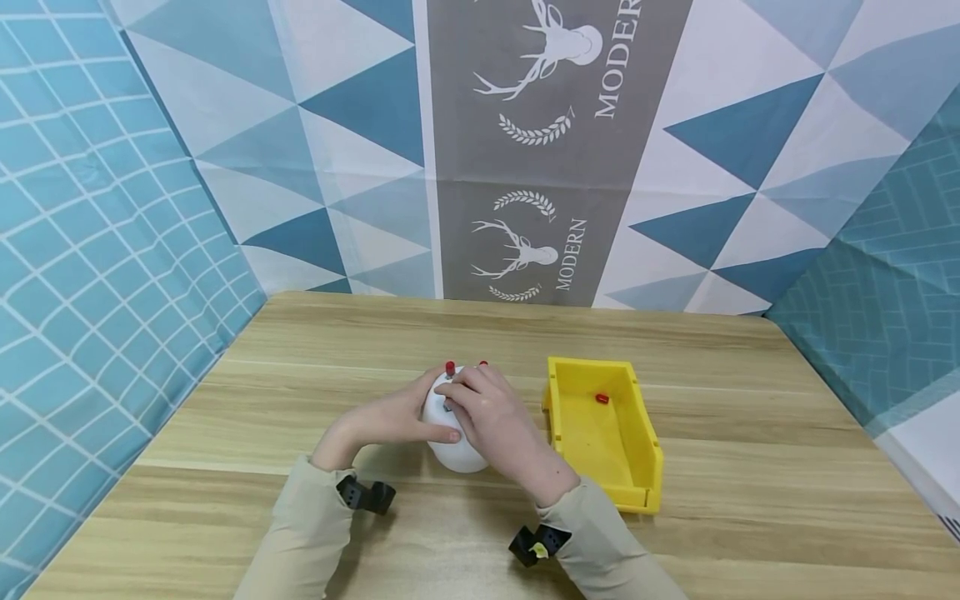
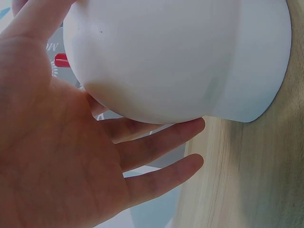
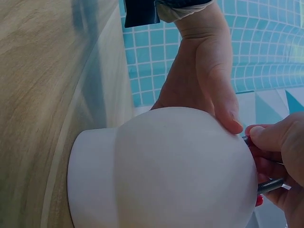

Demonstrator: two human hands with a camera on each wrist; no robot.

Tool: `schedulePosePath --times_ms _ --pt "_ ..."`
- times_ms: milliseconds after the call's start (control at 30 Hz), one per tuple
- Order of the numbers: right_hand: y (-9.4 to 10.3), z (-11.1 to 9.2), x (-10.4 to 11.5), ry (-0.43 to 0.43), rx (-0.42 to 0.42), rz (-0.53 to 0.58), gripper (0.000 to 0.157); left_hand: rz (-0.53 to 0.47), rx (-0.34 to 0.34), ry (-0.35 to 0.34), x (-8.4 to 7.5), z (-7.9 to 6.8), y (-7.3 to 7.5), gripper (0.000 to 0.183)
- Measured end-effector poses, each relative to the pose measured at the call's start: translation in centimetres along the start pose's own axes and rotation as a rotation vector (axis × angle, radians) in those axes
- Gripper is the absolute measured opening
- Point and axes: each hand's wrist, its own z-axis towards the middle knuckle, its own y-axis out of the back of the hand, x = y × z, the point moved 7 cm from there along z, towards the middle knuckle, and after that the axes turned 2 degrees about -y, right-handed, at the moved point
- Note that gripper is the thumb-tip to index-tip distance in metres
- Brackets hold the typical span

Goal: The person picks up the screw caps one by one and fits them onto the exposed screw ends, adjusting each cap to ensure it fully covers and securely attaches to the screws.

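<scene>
A white, dome-shaped object (image 1: 459, 454) with a straight-sided base stands on the table, threaded studs sticking out of its top. Red caps (image 1: 450, 367) show on two of them in the head view. My left hand (image 1: 397, 417) holds the dome from the left, thumb across the near side and fingers around the far side; two of its fingertips reach free in the left wrist view. At the top, my right hand (image 1: 491, 417) pinches a dark stud (image 3: 245, 140) between thumb and fingers. A bare grey stud (image 3: 270, 186) stands beside it. What else the right fingers cover is hidden.
Right of the dome is a yellow bin (image 1: 651, 433) with one small red cap (image 1: 602, 398) inside. The wooden table (image 1: 750, 467) extends around both, with patterned cloth (image 1: 360, 125) behind it and at the sides.
</scene>
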Motion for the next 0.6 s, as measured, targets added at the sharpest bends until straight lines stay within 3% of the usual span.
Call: schedulePosePath --times_ms 200,600 --pt "0.05 -0.05 -0.15 -0.010 -0.031 0.051 0.015 -0.007 0.004 -0.014 -0.18 -0.03 -0.04 0.083" --pt "0.10 -0.07 0.13 0.039 -0.030 -0.001 0.016 -0.008 0.004 -0.007 0.03 0.01 -0.03 0.084"
